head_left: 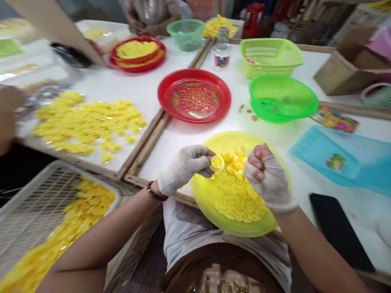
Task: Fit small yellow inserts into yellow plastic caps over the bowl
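My left hand [191,165], in a white glove with bare fingertips, pinches a small round yellow plastic cup [217,163] whose open side faces me. Level with it on the right, my right hand [269,177] wears the same kind of glove and is closed; whatever its fingers hold is hidden. Both hands hover over a large yellow plate [210,209] at the table's edge. On that plate lie a heap of tiny yellow pieces [238,199] and, behind it, several larger yellow cups [236,160].
A red tray [194,97], a green basin [282,99] and a lime basket [270,59] stand beyond the plate. Yellow discs [91,120] cover the left table. A white crate [58,167] sits lower left, a black phone [340,232] right. Another person [152,16] sits opposite.
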{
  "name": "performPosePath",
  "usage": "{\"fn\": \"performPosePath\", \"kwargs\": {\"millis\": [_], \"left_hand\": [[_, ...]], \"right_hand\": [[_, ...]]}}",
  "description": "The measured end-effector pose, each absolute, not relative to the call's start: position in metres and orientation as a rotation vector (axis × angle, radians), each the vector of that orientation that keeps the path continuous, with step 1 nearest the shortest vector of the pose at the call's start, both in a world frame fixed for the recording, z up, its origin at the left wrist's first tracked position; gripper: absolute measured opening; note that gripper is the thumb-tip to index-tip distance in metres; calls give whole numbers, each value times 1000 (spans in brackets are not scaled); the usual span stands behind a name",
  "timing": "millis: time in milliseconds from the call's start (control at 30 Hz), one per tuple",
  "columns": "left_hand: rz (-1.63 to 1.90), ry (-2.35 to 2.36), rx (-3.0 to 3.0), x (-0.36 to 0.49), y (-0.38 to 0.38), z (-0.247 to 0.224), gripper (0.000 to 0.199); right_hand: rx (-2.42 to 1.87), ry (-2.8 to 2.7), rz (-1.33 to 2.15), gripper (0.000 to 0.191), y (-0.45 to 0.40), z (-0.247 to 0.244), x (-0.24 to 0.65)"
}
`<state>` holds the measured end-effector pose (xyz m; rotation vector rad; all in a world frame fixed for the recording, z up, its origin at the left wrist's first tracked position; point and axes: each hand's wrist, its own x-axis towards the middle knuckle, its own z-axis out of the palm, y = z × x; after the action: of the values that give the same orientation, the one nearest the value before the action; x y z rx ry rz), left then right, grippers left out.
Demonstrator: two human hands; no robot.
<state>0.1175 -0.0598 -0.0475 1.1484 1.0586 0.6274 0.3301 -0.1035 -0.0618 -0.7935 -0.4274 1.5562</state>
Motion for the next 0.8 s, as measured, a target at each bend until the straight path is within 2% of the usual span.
{"fn": "performPosePath", "kwargs": {"millis": [167, 267, 367, 533, 700, 800], "left_hand": [[1088, 1475, 1134, 7, -42, -40, 25], [1213, 1810, 1015, -61, -32, -53, 18], [1130, 2013, 909, -101, -23, -75, 14], [869, 2102, 980, -120, -13, -99, 8], [580, 2255, 1236, -138, 2, -105, 21], [433, 2387, 1575, -131, 1, -99, 20]], "right_hand": [[-853, -422, 1598, 36, -106, -59, 328], [-876, -434, 1607, 36, -108, -56, 325], [-889, -460, 1601, 35, -108, -56, 322], [-892, -522, 1568, 36, -107, -60, 321], [-854, -538, 1561, 37, -104, -63, 323], [-837, -539, 1564, 36, -102, -63, 324]]}}
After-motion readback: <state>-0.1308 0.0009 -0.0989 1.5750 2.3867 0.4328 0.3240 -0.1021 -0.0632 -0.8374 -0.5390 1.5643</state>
